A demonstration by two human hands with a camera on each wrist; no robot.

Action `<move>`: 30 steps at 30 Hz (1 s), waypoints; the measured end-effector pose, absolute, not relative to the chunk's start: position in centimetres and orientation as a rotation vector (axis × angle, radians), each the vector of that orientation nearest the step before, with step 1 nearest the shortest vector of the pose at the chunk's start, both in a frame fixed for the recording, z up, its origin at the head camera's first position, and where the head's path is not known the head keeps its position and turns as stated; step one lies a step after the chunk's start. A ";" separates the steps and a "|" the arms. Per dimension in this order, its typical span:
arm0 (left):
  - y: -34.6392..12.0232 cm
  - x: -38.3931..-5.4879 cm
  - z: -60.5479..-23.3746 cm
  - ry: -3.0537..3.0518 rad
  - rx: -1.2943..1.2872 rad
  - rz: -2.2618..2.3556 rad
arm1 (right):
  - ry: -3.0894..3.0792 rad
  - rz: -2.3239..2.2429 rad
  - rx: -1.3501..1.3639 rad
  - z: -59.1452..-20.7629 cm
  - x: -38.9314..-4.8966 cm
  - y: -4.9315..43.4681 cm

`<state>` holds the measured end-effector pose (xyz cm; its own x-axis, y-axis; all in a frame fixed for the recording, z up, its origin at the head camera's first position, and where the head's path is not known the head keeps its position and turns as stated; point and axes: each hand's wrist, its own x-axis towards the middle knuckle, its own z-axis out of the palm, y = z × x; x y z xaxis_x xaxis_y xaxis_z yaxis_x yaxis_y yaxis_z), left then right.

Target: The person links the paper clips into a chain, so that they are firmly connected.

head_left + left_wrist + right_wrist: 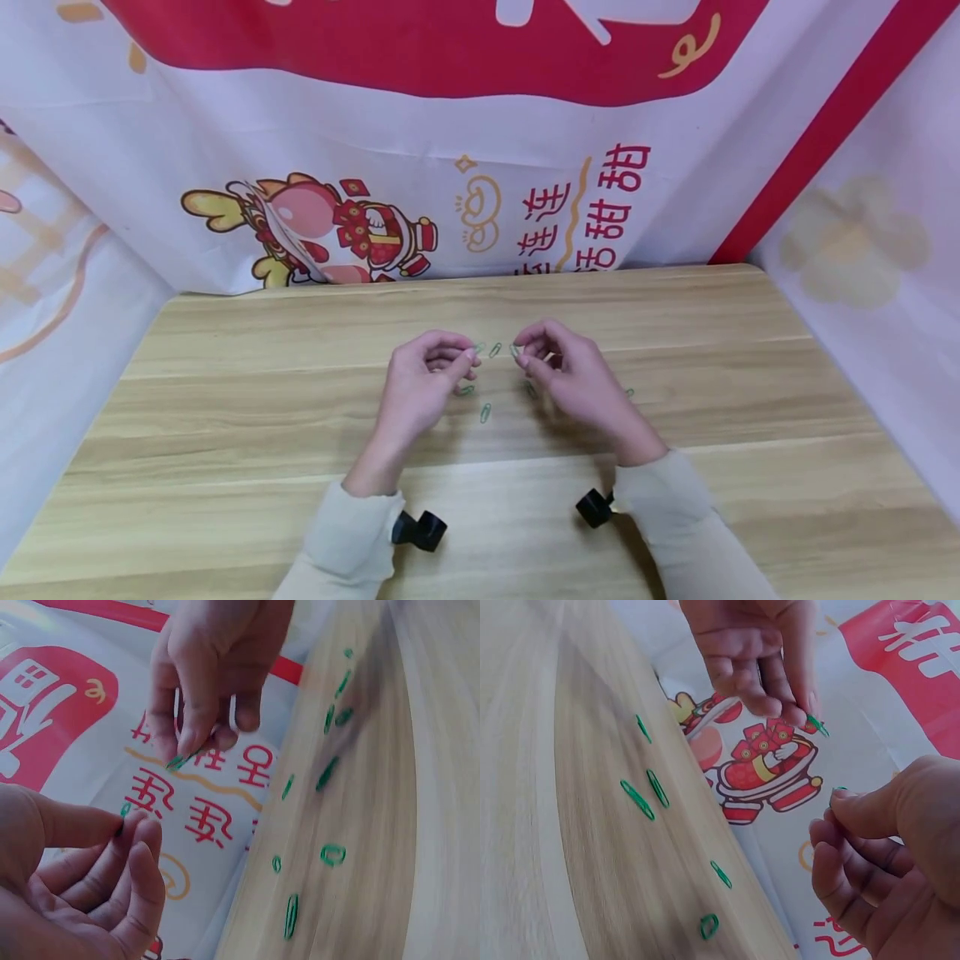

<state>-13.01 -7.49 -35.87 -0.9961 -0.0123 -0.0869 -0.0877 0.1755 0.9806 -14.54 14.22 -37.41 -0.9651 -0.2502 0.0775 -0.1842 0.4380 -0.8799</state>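
While our left hand (pixel 426 383) pinched one green paper clip (pixel 125 810) between thumb and fingertip, our right hand (pixel 570 371) pinched a second green clip (pixel 178 761), the two hands facing each other near the centre of the head frame. Their other fingers were bent behind the pinch. In both wrist views the held clips were apart, with a gap between the fingertips.

We judged the step in hand to be the handling of two clips at once, both raised and held near each other. Any next move, we thought, called for small, steady work at the fingertips: the wire was thin, little of it showed past the thumbs, and too hard a squeeze might have let it slip.

Farther out, a loose clip (pixel 495 350) lay on the surface (pixel 225 467) at mid-frame, between our hands. We saw a clip under the left fingers (pixel 467 390), a lower clip (pixel 485 412) near the centre, one more clip (pixel 530 389) partly hidden by the right hand, and a far-right clip (pixel 629 392) just beyond the right wrist. Our pale sleeves (pixel 348 533) came in from the bottom, and a printed cloth (pixel 420 125) filled the upper frame.
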 end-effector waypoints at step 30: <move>-6.1 -13.0 -37.2 2.035 -0.216 2.121 | 2.552 -1.694 -0.268 -37.8 -15.0 12.8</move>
<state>-13.03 -6.05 -37.24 -0.9704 0.0388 -0.2382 -0.2396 -0.0366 0.9702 -15.02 12.77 -37.82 -0.9826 -0.1812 0.0406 -0.1077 0.3783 -0.9194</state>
